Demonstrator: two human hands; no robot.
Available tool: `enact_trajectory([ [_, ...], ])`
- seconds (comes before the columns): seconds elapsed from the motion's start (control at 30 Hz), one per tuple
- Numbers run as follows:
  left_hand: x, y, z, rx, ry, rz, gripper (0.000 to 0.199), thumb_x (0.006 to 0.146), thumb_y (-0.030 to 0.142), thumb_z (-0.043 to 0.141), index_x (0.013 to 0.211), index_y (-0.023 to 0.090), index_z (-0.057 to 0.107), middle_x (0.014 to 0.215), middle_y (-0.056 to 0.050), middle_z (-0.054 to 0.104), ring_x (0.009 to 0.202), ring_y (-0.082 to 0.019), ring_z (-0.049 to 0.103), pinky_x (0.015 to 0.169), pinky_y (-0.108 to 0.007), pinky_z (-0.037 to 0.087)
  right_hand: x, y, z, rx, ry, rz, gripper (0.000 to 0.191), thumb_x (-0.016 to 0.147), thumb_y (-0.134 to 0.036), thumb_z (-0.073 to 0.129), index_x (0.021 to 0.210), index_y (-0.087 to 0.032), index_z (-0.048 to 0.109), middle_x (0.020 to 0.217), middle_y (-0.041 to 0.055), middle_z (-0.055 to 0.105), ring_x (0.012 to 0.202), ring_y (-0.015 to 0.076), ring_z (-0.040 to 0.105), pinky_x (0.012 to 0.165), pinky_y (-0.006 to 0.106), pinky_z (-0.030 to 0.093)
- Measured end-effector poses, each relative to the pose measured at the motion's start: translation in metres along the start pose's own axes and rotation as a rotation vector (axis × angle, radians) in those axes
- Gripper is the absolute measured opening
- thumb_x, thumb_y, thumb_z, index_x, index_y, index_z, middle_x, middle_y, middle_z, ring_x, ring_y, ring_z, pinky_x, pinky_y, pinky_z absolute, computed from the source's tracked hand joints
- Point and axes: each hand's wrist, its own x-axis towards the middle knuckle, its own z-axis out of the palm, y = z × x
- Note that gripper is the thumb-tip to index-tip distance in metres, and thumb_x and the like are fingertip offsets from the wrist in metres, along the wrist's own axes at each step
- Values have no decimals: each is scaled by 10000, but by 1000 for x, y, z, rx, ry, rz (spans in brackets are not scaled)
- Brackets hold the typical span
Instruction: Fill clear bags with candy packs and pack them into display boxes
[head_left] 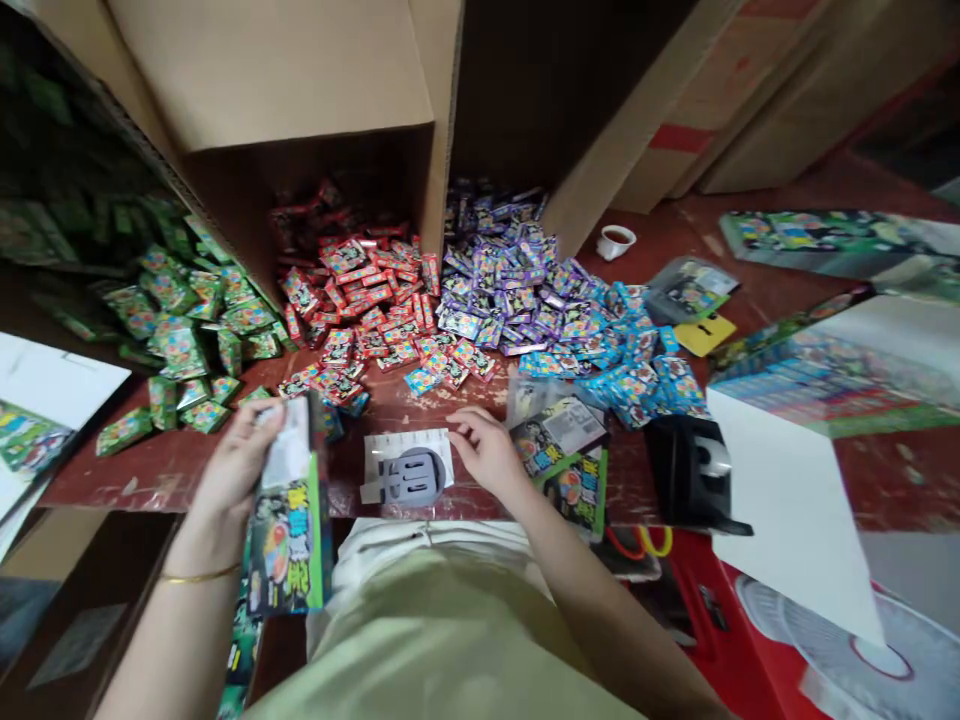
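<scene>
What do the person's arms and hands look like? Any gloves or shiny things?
No gloves: the left hand and right hand are bare. The left forearm has a thin, gold-coloured bangle; the right forearm shows none. No sleeves show on either.

The boxy printed pack (289,545), black with a green side strip, yellow-green lettering and a paler upper panel, is held long and nearly upright across the bench's (142,478) near edge. Beside that edge, a grey slotted disc (414,478) lies flat, partly covering a white sheet (375,447).
</scene>
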Motion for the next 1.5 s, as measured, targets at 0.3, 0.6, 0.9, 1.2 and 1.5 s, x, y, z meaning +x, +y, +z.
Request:
enact_trajectory([
  [0.3, -8, -62, 57, -6, -535, -301, 493, 613, 484, 840, 895, 187, 567, 630, 51, 653, 473, -85, 573, 476, -178, 442, 30, 10, 4, -176, -322, -101, 188, 769, -16, 544, 673, -168, 599, 831, 26, 568, 729, 132, 553, 740, 273, 462],
  [0.6, -1, -67, 52, -10, -553, -337, 469, 640, 479, 821, 914, 192, 570, 667, 45, 660, 509, -88, 577, 508, -187, 433, 37, 2, 16, -61, -371, -224, 547, 765, -10, 503, 1254, -251, 542, 927, 33, 661, 925, 188, 595, 912, 369, 447],
  [0.9, 2, -38, 55, 40, -524, -250, 453, 645, 461, 814, 915, 198, 562, 673, 34, 645, 506, -111, 572, 507, -230, 422, 39, -23, -8, 542, -94, 95, 448, 722, -240, 751, 1109, -226, 527, 759, -28, 663, 712, 133, 628, 735, 307, 506],
  [1.2, 9, 33, 94, 455, -636, 368, 480, 595, 374, 843, 906, 200, 520, 774, 46, 549, 722, -146, 518, 686, -289, 405, 71, -101, -22, 628, -297, 68, 474, 618, -198, 818, 1003, -195, 541, 721, -35, 652, 650, 103, 615, 657, 268, 505],
  [1.5, -8, 36, 103, 379, -769, 500, 485, 666, 343, 816, 982, 207, 474, 947, -8, 582, 914, -193, 546, 826, -331, 424, 62, -90, -29, 623, -394, 191, 611, 551, -199, 876, 1050, -194, 525, 726, -52, 613, 633, 90, 580, 594, 226, 455],
])
